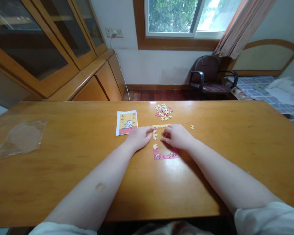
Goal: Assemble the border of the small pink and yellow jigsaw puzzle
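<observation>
A partly joined jigsaw frame (161, 154) in yellow and pink lies flat on the wooden table (88, 169). My left hand (139, 136) rests at its left edge, fingers curled with the fingertips pressing on the yellow left-side pieces. My right hand (176, 135) lies over the frame's upper middle, fingers bent and pinched down on a piece I cannot make out. A heap of loose puzzle pieces (164, 111) sits just beyond the frame. One single piece (192, 127) lies to the right of my right hand.
A printed reference picture (126, 122) lies left of the frame. A clear plastic bag (22, 137) sits at the table's far left. Beyond the table are wooden cabinets (63, 55), a dark armchair (208, 76) under a window, and a bed (271, 91) at the right.
</observation>
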A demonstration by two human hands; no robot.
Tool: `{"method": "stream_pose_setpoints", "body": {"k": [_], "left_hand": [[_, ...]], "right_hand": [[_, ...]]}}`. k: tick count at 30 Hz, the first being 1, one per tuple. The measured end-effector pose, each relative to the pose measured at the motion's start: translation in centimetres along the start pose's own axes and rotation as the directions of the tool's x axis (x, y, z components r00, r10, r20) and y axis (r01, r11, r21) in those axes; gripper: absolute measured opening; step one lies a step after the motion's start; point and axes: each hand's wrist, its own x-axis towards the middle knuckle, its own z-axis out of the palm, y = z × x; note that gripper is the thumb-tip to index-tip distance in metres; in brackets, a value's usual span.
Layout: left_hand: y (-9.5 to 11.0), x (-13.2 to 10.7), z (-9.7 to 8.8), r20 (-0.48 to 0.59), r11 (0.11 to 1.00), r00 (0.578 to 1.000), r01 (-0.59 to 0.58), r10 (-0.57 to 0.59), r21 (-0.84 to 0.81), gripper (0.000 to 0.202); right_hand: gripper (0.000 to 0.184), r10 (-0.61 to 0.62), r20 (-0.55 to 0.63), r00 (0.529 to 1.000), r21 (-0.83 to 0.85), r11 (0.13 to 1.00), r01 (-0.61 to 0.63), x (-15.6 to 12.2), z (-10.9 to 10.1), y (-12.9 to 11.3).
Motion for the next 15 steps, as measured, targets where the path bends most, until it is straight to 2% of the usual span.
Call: {"method": "stream_pose_setpoints", "body": {"k": [3,6,9,11,15], "left_hand": [[0.0,0.0,0.0,0.005,1.000,1.000,0.001,-0.001,-0.004,0.034],[0.0,0.0,0.0,0.004,1.000,1.000,0.005,-0.005,0.000,0.034],[-0.1,0.0,0.0,0.001,1.000,1.000,-0.001,0.001,0.001,0.034],[-0.1,0.0,0.0,0.004,1.000,1.000,-0.002,0.002,-0.003,0.034],[-0.1,0.1,0.0,0.011,1.000,1.000,-0.002,0.002,-0.012,0.034]], "right_hand": [[0.022,-0.038,0.004,0.999,0.021,0.999,0.038,0.0,0.2,-0.2],[0.018,-0.114,0.009,0.993,0.118,0.987,0.113,0.0,0.5,0.3],[0.026,-0.202,-0.015,0.979,0.205,0.958,0.201,0.0,0.6,0.8],[0.030,-0.200,-0.047,0.979,0.184,0.961,0.205,0.0,0.5,0.9],[0.020,-0.138,-0.050,0.989,0.089,0.986,0.142,0.0,0.2,0.7]]}}
